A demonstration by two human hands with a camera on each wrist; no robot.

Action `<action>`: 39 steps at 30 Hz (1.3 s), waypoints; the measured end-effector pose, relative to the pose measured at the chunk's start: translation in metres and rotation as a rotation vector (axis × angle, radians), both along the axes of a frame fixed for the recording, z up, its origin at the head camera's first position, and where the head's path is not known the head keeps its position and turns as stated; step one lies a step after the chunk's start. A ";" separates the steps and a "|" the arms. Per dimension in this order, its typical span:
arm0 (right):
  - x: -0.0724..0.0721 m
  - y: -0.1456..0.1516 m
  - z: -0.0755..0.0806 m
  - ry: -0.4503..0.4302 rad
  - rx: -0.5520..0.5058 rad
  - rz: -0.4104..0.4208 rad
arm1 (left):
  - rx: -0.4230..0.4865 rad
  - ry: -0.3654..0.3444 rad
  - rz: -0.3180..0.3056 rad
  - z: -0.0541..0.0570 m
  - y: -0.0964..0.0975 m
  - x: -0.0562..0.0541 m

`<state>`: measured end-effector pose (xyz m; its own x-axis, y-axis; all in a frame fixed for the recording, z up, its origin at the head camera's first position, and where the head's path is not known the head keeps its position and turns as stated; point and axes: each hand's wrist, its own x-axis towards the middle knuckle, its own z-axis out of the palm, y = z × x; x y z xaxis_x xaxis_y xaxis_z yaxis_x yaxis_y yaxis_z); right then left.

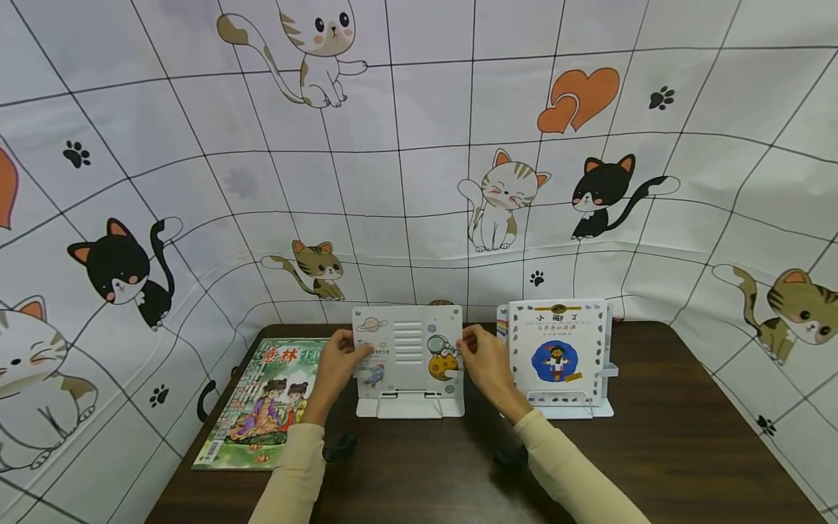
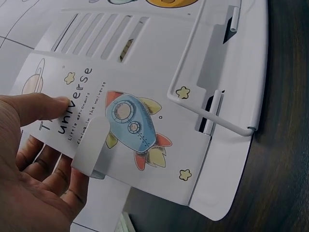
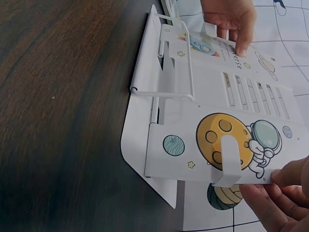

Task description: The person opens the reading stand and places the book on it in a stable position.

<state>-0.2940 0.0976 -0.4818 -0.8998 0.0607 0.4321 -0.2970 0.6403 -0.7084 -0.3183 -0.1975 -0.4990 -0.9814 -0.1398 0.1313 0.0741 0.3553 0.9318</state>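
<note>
A white book stand (image 1: 407, 378) with space drawings stands upright at the table's middle. My left hand (image 1: 340, 367) pinches its left edge, thumb on the front beside the printed lettering and fingers behind, as the left wrist view shows. On the opposite edge, my right hand (image 1: 486, 364) pinches the panel near the astronaut drawing (image 3: 264, 142). White page clips (image 2: 91, 150) sit on both side edges, and a wire holder (image 3: 190, 72) projects at the lower front. No book rests on this stand.
To the right, a second white stand (image 1: 592, 411) bears a picture book (image 1: 556, 342). A magazine (image 1: 262, 407) with two drawn children lies at the left. The dark wooden table (image 1: 419, 473) meets a cloth backdrop (image 1: 432, 182) printed with cats.
</note>
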 end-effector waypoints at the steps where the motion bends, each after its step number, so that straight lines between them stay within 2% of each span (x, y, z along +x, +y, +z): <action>1: 0.000 -0.001 0.000 -0.004 0.001 0.004 | 0.005 0.003 0.002 0.000 -0.001 0.000; 6: 0.002 -0.004 0.001 -0.041 -0.023 0.022 | 0.035 0.020 0.010 0.002 -0.003 0.003; 20: 0.004 -0.006 0.003 -0.022 -0.025 0.027 | 0.060 0.044 -0.005 -0.001 -0.006 0.004; 23: 0.007 -0.006 0.004 0.014 -0.059 0.018 | 0.049 0.052 -0.015 -0.005 -0.012 0.006; 27: 0.016 -0.011 0.005 0.119 -0.112 0.011 | 0.020 0.069 -0.003 -0.007 -0.026 0.013; 30: 0.028 -0.020 0.008 0.169 -0.126 0.094 | -0.002 0.072 0.036 -0.005 -0.037 0.021; 32: 0.037 -0.030 0.010 0.148 -0.131 0.185 | -0.007 0.072 0.063 -0.003 -0.045 0.026; 35: 0.052 -0.048 0.009 0.038 -0.145 0.313 | -0.022 0.076 0.095 -0.002 -0.056 0.033; 39: 0.064 -0.073 0.003 -0.116 -0.189 0.450 | -0.015 0.079 0.119 -0.005 -0.071 0.041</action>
